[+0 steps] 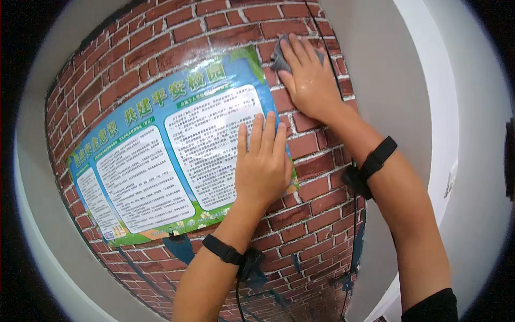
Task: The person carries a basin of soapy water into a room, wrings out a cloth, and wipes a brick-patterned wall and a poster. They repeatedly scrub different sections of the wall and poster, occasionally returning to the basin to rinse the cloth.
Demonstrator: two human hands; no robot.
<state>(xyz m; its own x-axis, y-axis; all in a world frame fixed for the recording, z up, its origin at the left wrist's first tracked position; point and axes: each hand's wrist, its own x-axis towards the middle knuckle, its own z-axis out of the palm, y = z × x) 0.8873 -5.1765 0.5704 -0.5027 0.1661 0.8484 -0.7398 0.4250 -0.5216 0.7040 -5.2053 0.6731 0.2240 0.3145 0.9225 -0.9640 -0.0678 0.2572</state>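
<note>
A grey cloth (281, 56) is pressed against the brick-patterned wall (312, 161) under my right hand (307, 80), just beyond the upper right corner of a printed poster. My left hand (263, 161) lies flat on the right part of that blue and green poster (173, 133), fingers slightly spread, holding nothing. The poster bears a large heading and white text panels, and small flowers run along its lower border. Black straps with small dark devices circle both of my wrists.
A dark cable (324, 44) runs down the wall's right side. Plain grey wall (374, 72) and a white frame strip (434, 80) stand to the right. Dark blue patches (181, 247) show on the bricks below the poster. Another pale wall strip (36, 193) borders the left.
</note>
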